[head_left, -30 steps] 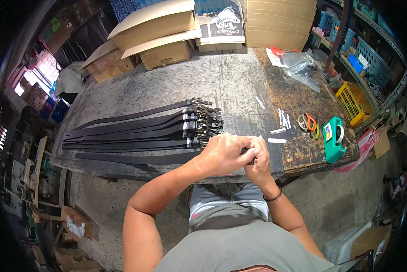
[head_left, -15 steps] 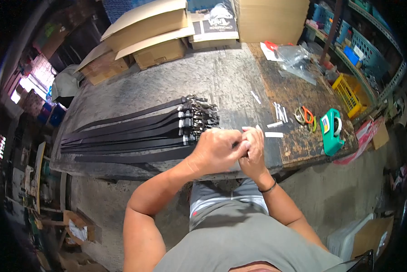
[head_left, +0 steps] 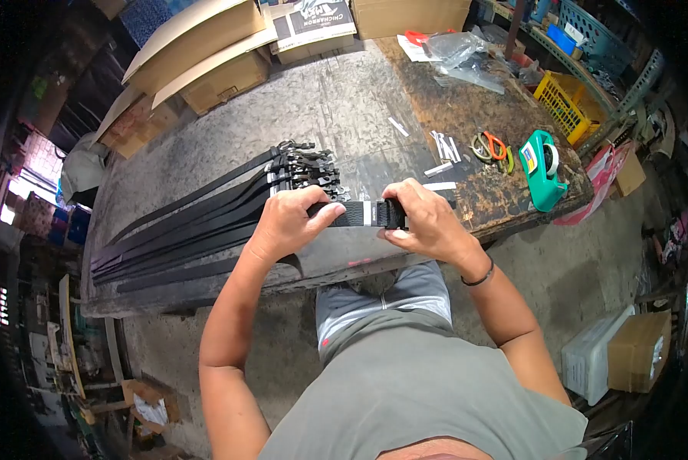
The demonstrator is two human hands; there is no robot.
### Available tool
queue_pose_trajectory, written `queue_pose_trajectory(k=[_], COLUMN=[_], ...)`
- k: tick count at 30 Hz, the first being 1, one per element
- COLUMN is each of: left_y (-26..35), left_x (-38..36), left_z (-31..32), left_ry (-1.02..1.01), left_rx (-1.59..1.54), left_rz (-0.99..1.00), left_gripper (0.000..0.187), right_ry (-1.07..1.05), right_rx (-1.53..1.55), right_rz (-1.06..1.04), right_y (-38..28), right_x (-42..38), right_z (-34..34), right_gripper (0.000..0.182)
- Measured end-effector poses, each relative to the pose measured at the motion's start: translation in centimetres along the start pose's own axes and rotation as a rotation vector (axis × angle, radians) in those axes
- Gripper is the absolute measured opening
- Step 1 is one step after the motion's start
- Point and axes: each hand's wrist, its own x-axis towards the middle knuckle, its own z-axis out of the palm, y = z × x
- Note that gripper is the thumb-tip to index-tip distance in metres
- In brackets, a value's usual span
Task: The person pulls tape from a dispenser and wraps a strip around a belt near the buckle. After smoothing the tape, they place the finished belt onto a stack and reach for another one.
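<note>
Between my two hands a black webbing strap [head_left: 351, 215] is stretched sideways above the table's front edge. A white band wraps it near a black buckle-like end. My left hand [head_left: 290, 221] pinches the strap, with thumb along its top. Fingers of my right hand [head_left: 426, 222] close around the dark end, which they partly hide. Beside my left hand lies a row of black straps [head_left: 198, 207], side by side, their metal and black clips [head_left: 309, 169] bunched at the right end. White paper strips [head_left: 445, 147] lie beyond my right hand.
Orange-handled scissors [head_left: 495, 146] and a green tape dispenser [head_left: 541, 170] stand on the table's right part. Clear plastic bags [head_left: 466, 57] lie farther back. Cardboard boxes [head_left: 221, 80] line the rear edge. A yellow crate [head_left: 566, 106] sits beyond the right side.
My hands, together before, have moved apart, and the strap with its white band now shows stretched between them. The camera view has shifted, so the table's things appear farther left and higher.
</note>
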Motion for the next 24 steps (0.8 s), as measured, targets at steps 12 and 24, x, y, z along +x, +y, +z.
queue_pose_trajectory(k=[12,24], left_y=[4.4,5.7], left_x=[-2.0,-3.8], left_z=[3.1,3.9], left_ry=[0.188,0.303], left_rx=[0.001,-0.082], left_rz=[0.389,0.467], left_gripper=[0.049,0.037], right_ry=[-0.057,-0.072], right_rx=[-0.225,-0.353], right_rz=[-0.118,-0.262], right_y=[-3.9,-5.5], right_x=[-1.4,-2.1], right_z=[-3.9,-5.3], right_gripper=[0.050,0.047])
